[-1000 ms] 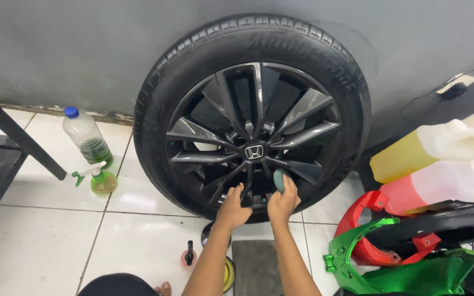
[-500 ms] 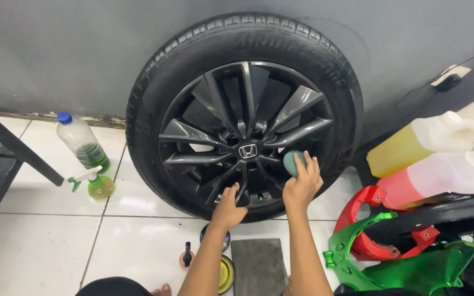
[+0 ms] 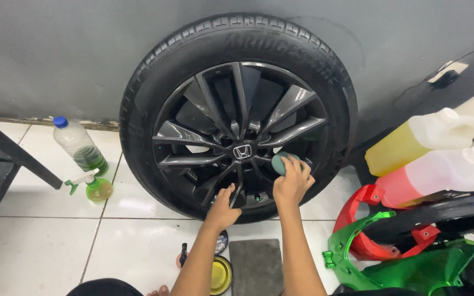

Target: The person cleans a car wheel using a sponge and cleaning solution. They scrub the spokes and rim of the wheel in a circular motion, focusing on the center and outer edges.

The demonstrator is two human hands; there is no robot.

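Item one: a car wheel (image 3: 240, 115), black tyre on a dark multi-spoke alloy rim, standing upright against a grey wall on white floor tiles.

Item two: right hand (image 3: 292, 183), at the lower right of the rim just beside the hub. Fingers curled together over a round teal applicator pad (image 3: 278, 162), pressing it flat against a spoke.

Item three: left hand (image 3: 223, 207), at the bottom of the rim. Fingers loosely spread, tips resting on the lower spokes as if bracing; it holds nothing.

Item four, floor below the forearms: a small open tin with yellow contents (image 3: 220, 274), a dark lid (image 3: 221, 241) beside it, a grey folded cloth (image 3: 256, 267), and a small dark-capped bottle (image 3: 182, 255).

Item five, left of the wheel: a clear bottle with a blue cap (image 3: 79, 145) holding some green liquid, and a green trigger spray head (image 3: 91, 183) lying near it.

Item six, right side: a yellow jug (image 3: 412, 140) and a pink jug (image 3: 440, 175), with red (image 3: 360, 219) and green (image 3: 407, 266) plastic body panels below.

Progress, as judged: the pad sits on the lower right spokes. The rim looks evenly dark and glossy throughout, so I cannot tell which spokes are already treated and which remain. The cloth lies unused on the floor, suggesting any wiping off is not yet under way.
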